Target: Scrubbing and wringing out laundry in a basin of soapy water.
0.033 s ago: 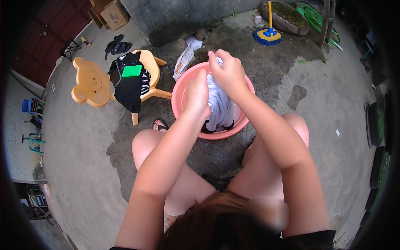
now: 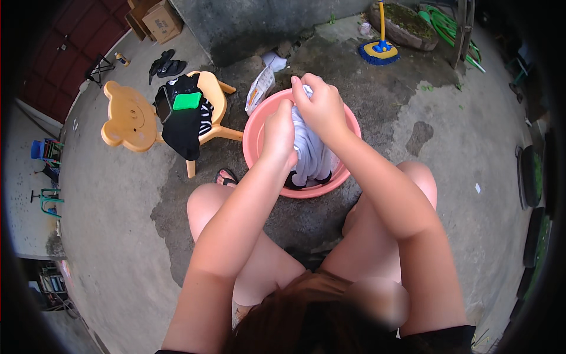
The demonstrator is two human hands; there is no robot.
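Note:
A pale, whitish garment (image 2: 312, 154) with dark parts at its lower end hangs bunched from my hands into a round pink plastic basin (image 2: 252, 141). My left hand (image 2: 279, 131) is closed on the garment's left side, the thumb up. Further up and to the right, my right hand (image 2: 321, 108) grips a wad of the same cloth, a bit of white showing between thumb and fingers. Both hands are over the basin, close together. My hands and the cloth hide much of the basin's inside.
Left of the basin stands a yellow bear-backed chair (image 2: 131, 118) bearing dark clothes (image 2: 181, 138) and a bright green item (image 2: 187, 101). A white packet (image 2: 259, 89) leans behind the basin. Farther off are a blue-and-yellow mop (image 2: 379, 52), black sandals (image 2: 171, 68) and cardboard boxes (image 2: 161, 22).
My right hand has dipped slightly toward me with the cloth in it. The left hand stays nearly where it was.

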